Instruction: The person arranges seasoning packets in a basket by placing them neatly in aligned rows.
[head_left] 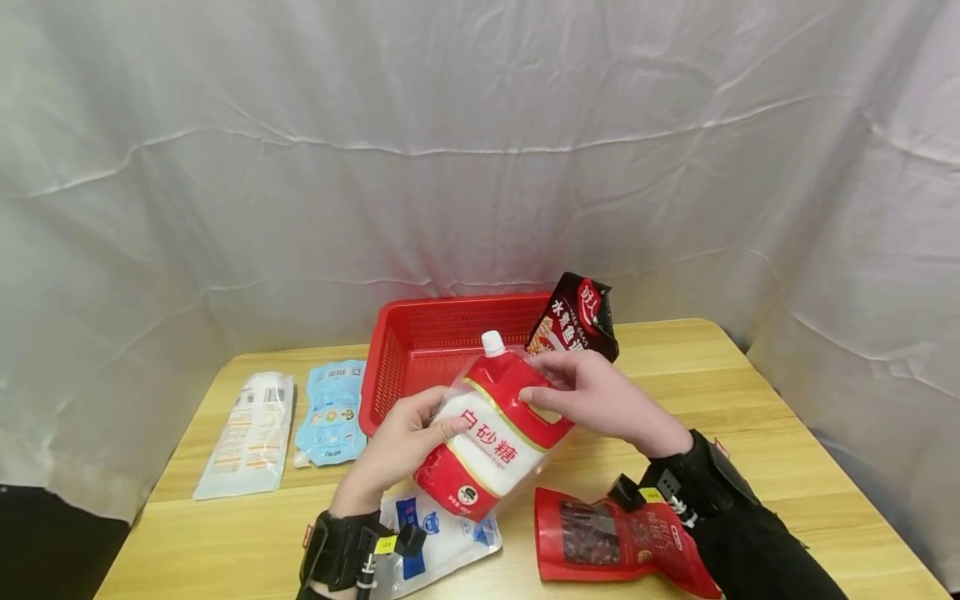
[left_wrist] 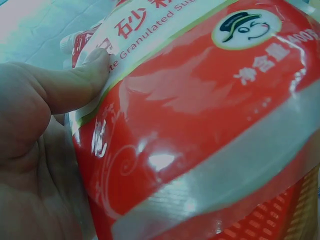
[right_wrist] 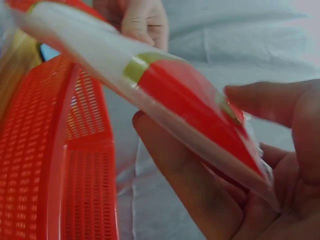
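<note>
Both hands hold the sugar pouch (head_left: 495,433) in the air over the desk (head_left: 750,433), just in front of the red basket (head_left: 435,342) at the desk's back edge. Left hand (head_left: 397,446) grips the pouch's lower part, thumb pressed on the front label, fingers curled behind. Right hand (head_left: 600,396) pinches the upper corner below the white spout cap (head_left: 492,342), thumb on top, fingers under, as the right wrist view shows.

Progress, as a judgement: sorting into the basket looks barely started. Only the dark seasoning packet (head_left: 577,321) stands in the basket's right end, leaning on the wall. The pouch is lifted but not yet in.

On the desk: white packet (head_left: 251,433) and light blue packet (head_left: 332,410) near the left edge, blue-white bag (head_left: 442,542) and red chili bag (head_left: 607,542) along the front edge.
</note>
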